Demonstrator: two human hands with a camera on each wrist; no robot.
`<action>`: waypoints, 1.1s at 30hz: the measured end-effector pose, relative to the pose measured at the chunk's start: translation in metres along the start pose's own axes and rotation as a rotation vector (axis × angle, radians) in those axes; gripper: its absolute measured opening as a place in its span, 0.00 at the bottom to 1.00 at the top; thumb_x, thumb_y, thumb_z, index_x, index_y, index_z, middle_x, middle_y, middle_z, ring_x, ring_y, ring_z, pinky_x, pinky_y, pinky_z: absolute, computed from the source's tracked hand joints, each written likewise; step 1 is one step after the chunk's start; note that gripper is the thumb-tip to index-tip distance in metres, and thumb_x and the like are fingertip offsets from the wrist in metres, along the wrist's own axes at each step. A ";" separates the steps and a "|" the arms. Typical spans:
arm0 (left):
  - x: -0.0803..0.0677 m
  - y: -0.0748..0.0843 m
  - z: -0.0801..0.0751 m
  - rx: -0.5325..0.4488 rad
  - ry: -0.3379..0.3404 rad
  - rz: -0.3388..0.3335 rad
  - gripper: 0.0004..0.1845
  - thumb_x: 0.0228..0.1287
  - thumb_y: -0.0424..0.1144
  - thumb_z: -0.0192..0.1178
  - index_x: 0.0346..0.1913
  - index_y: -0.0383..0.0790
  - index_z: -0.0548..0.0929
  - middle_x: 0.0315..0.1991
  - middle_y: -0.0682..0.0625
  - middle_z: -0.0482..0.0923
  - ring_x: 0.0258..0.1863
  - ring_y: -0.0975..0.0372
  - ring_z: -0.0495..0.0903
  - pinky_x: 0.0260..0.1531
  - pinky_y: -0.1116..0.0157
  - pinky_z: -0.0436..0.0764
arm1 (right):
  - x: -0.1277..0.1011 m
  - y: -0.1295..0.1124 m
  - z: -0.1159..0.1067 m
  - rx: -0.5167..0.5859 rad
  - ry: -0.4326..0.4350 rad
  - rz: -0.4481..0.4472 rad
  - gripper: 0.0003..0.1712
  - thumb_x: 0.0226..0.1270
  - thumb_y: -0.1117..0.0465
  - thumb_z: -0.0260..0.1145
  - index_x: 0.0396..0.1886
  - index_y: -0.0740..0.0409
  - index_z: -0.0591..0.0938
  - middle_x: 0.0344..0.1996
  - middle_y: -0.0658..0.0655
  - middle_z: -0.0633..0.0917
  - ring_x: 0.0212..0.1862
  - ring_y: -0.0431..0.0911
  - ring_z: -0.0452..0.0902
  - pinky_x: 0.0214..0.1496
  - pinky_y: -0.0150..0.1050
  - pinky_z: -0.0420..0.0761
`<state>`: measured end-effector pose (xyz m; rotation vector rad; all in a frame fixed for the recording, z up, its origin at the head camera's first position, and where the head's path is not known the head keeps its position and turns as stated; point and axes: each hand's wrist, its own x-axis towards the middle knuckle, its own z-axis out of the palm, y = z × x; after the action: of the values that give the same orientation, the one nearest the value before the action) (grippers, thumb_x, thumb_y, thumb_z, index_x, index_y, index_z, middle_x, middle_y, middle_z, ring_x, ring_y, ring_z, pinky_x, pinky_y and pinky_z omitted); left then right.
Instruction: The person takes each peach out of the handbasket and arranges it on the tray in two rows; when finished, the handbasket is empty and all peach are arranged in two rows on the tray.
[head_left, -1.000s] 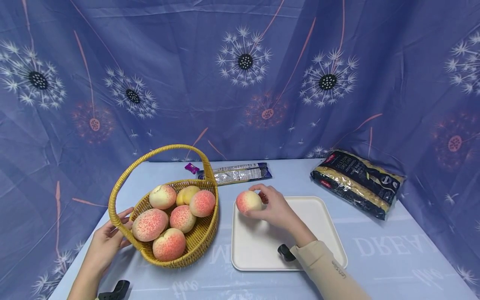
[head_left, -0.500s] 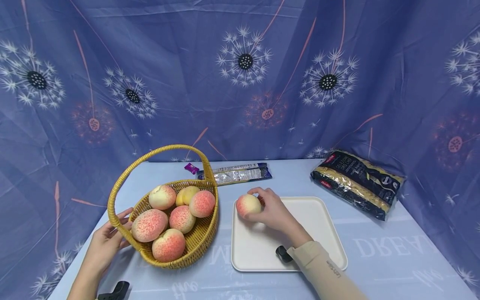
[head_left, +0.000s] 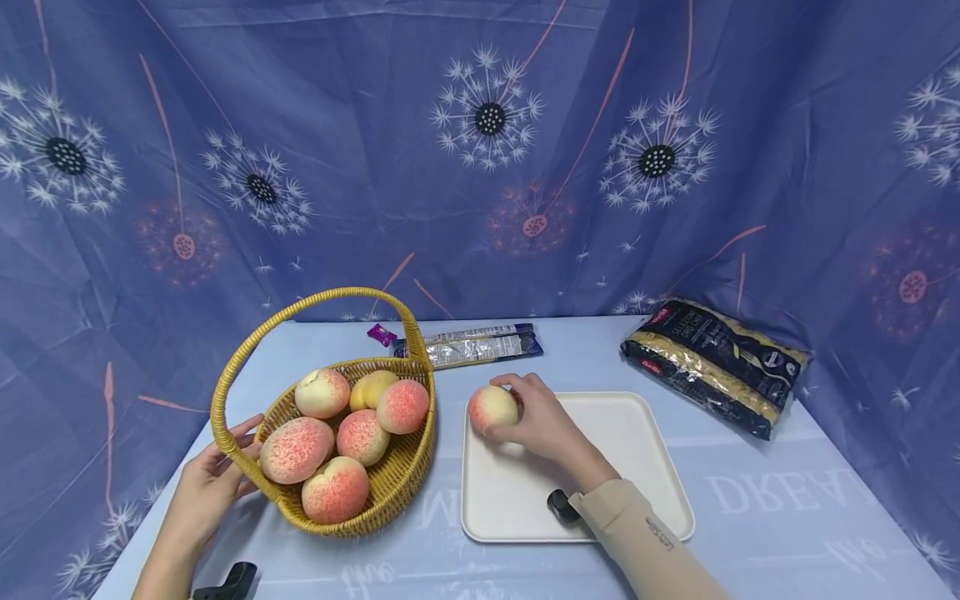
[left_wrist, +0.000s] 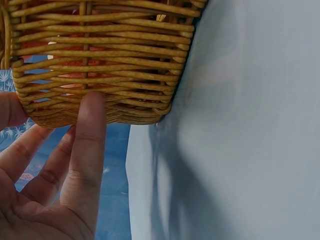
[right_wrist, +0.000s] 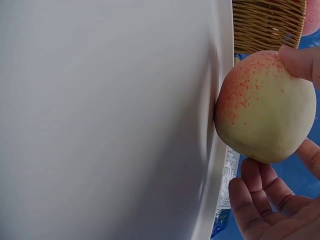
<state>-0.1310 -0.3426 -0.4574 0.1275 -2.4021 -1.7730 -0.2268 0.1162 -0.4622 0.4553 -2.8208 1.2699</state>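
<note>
A pink and yellow peach (head_left: pixel 492 408) (right_wrist: pixel 265 105) sits at the far left corner of a cream tray (head_left: pixel 637 450) (right_wrist: pixel 110 120). My right hand (head_left: pixel 534 417) (right_wrist: pixel 280 195) grips it, fingers curled round its right side. A woven yellow basket (head_left: pixel 405 483) (left_wrist: pixel 105 55) with a tall handle stands to the left and holds several peaches (head_left: pixel 300 450). My left hand (head_left: pixel 213 475) (left_wrist: pixel 60 175) touches the basket's left wall with straight fingers.
A dark pasta bag (head_left: pixel 712 362) lies at the back right. A flat clear packet (head_left: pixel 472 344) and a small purple sweet (head_left: pixel 382 334) lie behind the basket. Blue dandelion cloth (head_left: pixel 480 167) covers the table and hangs as a backdrop.
The right hand has lowered the peach slightly onto the tray's far left corner. The left hand stays at the basket.
</note>
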 end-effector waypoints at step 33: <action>-0.003 -0.005 -0.002 -0.046 -0.052 -0.089 0.31 0.86 0.47 0.54 0.84 0.45 0.65 0.51 0.72 0.76 0.47 0.77 0.82 0.39 0.68 0.90 | 0.004 -0.013 0.000 -0.028 -0.079 -0.033 0.42 0.59 0.47 0.83 0.72 0.47 0.78 0.52 0.57 0.85 0.54 0.50 0.81 0.59 0.52 0.85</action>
<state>-0.1277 -0.3455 -0.4621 0.1880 -2.4248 -1.8910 -0.2270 0.1068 -0.4524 0.5614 -2.8785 1.2319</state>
